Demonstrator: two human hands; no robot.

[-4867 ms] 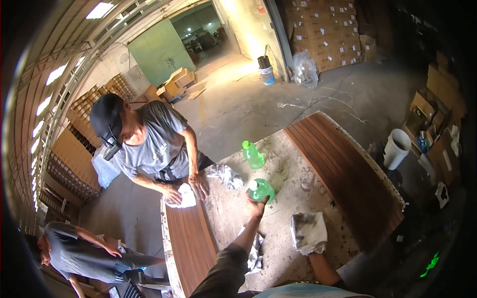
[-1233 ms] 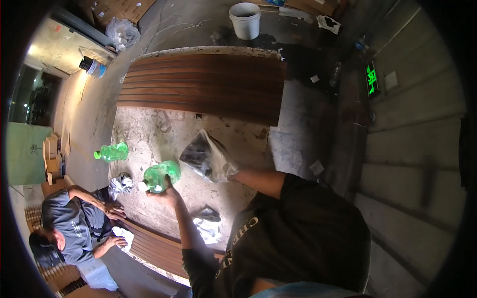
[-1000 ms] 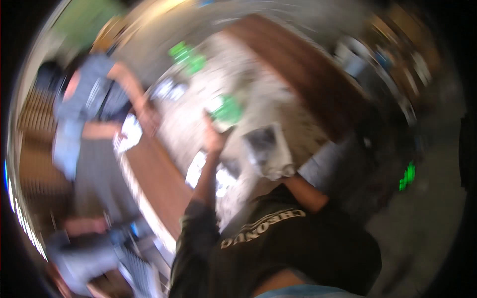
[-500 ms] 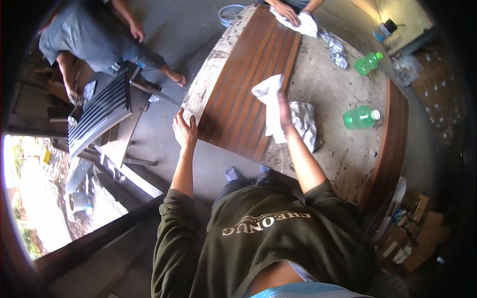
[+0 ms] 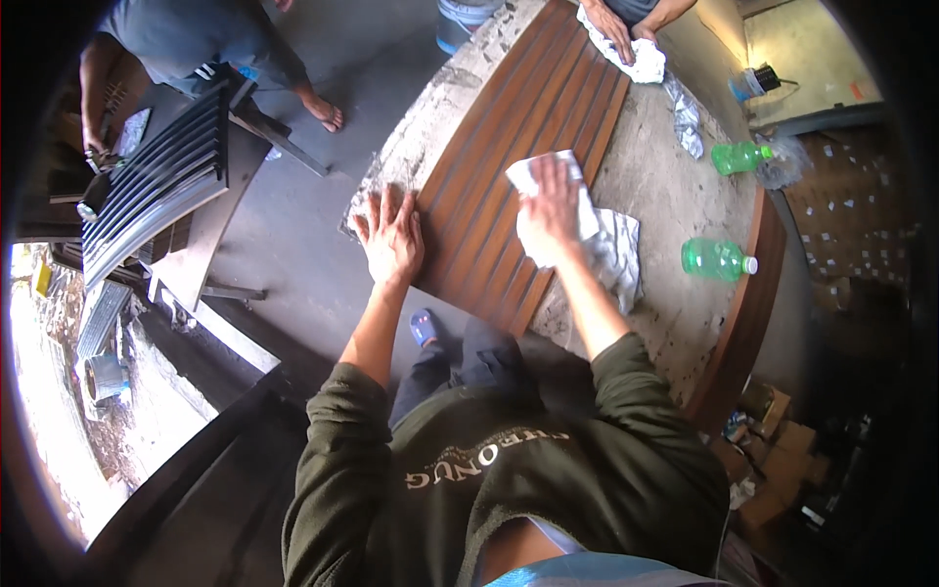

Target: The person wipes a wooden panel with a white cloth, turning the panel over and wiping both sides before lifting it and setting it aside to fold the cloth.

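Note:
A long reddish-brown wooden panel (image 5: 479,186) with dark lengthwise grooves lies on a rough, stained worktable (image 5: 655,181). My right hand (image 5: 551,210) presses a folded white cloth (image 5: 587,201) onto the panel near its right edge, fingers stretched over it. Spread out flat, my left hand (image 5: 393,240) rests at the panel's left edge, over the table's near left corner, holding nothing. Beside my right hand a crumpled grey-white cloth (image 5: 621,259) lies on the table. At the far end, a co-worker's hands (image 5: 616,34) press another white cloth (image 5: 641,64) on the panel.
Two green plastic bottles, one farther (image 5: 738,158) and one nearer (image 5: 714,258), lie on the table's right side. A crumpled cloth (image 5: 685,117) lies beyond. Another brown panel (image 5: 748,303) lines the right edge. Leftward, a co-worker stands at a dark slatted panel (image 5: 161,181).
My left hand has moved from the table corner farther up the panel's left edge and lies flatter. My right hand and its white cloth have shifted, the hand now lying over the cloth.

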